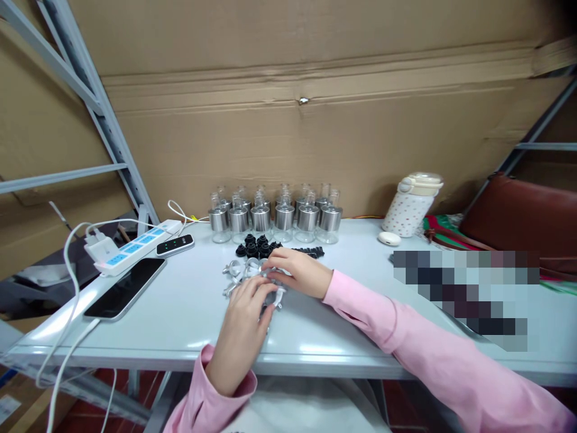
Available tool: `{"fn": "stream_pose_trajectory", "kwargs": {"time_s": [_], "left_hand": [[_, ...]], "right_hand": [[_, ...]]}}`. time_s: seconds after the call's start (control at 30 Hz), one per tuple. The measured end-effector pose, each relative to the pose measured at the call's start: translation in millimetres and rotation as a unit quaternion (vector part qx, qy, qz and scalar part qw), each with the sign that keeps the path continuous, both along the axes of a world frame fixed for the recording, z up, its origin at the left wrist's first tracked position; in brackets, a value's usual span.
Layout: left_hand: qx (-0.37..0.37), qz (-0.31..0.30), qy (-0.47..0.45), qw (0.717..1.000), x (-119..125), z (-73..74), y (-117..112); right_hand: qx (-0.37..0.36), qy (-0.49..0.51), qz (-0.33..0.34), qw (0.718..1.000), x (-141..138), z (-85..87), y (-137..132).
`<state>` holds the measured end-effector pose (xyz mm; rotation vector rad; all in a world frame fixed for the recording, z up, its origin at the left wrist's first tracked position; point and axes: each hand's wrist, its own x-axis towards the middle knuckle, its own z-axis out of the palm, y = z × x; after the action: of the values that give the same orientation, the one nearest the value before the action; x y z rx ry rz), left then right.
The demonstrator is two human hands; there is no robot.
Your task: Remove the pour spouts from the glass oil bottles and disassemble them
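Note:
Both my hands rest on a small pile of white plastic parts (pixel 235 270) in the middle of the pale table (pixel 180 313). My left hand (pixel 243 328) lies palm down, its fingertips curled onto the parts. My right hand (pixel 298 270) comes in from the right, fingers bent and pinched over the same pile; what they hold is hidden. Just behind the pile sit several black rubber caps (pixel 256 246). Further back stand two rows of small glass bottles with silver collars (pixel 274 216).
A phone (pixel 126 288) lies at the left on a white cable, beside a blue-and-white power strip (pixel 135 243) and a small black device (pixel 175 245). At the right back stand a spotted cream flask (pixel 411 205) and a white oval case (pixel 389 238). Cardboard lines the wall.

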<state>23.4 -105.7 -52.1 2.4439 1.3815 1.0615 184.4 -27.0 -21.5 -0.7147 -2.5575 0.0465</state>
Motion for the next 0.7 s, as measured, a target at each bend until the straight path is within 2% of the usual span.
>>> {"fn": "stream_pose_trajectory", "kwargs": {"time_s": [0.1, 0.47, 0.6, 0.7], "left_hand": [[-0.007, -0.013, -0.014, 1.000, -0.1, -0.6, 0.5], [0.042, 0.008, -0.021, 0.999, -0.3, 1.3, -1.6], [0.052, -0.022, 0.006, 0.998, 1.2, 1.4, -2.8], [0.059, -0.023, 0.037, 0.997, 1.7, 0.8, -3.2]], "right_hand": [[-0.007, 0.008, 0.006, 1.000, -0.8, 0.1, 0.1], [-0.063, 0.110, 0.030, 0.991, 3.4, 3.8, -0.7], [-0.071, 0.132, 0.000, 0.989, 2.9, 4.2, -1.9], [-0.097, 0.137, -0.030, 0.985, 2.0, 4.6, -3.3]]}}
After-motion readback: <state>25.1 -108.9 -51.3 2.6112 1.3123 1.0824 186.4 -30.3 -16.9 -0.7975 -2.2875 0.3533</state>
